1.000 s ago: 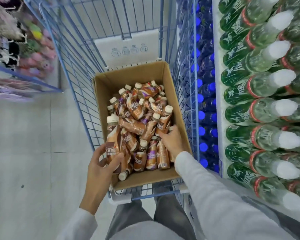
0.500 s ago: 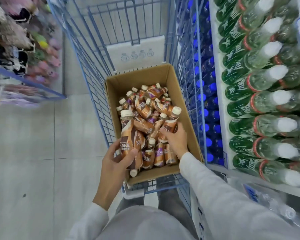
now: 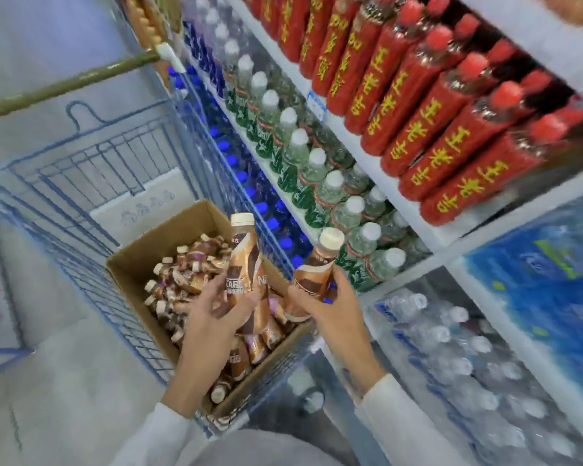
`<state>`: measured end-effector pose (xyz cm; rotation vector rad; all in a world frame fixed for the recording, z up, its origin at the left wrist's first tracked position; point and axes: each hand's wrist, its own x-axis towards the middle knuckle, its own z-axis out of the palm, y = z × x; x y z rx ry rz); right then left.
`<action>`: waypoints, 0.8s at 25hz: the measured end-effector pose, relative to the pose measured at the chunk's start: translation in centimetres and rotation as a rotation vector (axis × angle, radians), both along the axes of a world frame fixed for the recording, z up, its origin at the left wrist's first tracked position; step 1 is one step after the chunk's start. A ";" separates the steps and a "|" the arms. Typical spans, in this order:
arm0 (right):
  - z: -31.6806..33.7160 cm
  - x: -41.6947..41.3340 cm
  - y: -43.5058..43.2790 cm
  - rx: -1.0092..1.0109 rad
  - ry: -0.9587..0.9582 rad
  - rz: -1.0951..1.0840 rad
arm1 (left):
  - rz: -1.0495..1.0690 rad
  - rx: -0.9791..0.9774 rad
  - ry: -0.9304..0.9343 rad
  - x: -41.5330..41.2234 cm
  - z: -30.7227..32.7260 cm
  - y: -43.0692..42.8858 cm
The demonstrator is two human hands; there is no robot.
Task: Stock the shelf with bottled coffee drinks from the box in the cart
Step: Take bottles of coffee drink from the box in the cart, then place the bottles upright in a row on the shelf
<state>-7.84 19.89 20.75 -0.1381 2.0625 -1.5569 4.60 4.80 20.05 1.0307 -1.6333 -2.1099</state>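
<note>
The blue wire cart [image 3: 91, 169] fills the left part of the view, from 9 o'clock to the middle. In its near corner, around 7 o'clock, stands an open cardboard box [image 3: 132, 264]. A pile of brown coffee bottles [image 3: 182, 280] with cream caps lies inside it, all on their sides and mixed together.

Just right of the pile, the left grip [image 3: 212, 317], a bare hand in a pale sleeve, is clenched around one coffee bottle [image 3: 246, 274]. The thumb lies across the front of the label. This bottle is held almost upright above the box, cap toward 12 o'clock.

At 3 o'clock from it, near but apart, the right grip [image 3: 330, 311] grasps a second coffee bottle [image 3: 312, 274] around its lower half. The cap of this one tilts toward 1 o'clock, over the right side of the cart, just in front of the shelf.

The white shelf [image 3: 389, 191] runs from 12 o'clock down to 4 o'clock. One level carries clear bottles with green labels [image 3: 317, 183] and white caps. The level above, toward 2 o'clock, carries red bottles with yellow characters [image 3: 418, 112]. At 5 o'clock, low down, are wrapped packs of water bottles [image 3: 451, 358], blurred.
</note>
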 end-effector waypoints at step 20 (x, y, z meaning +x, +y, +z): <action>25.8 -7.0 41.0 0.001 0.703 -0.721 | -0.962 -0.076 0.646 -26.0 23.3 37.5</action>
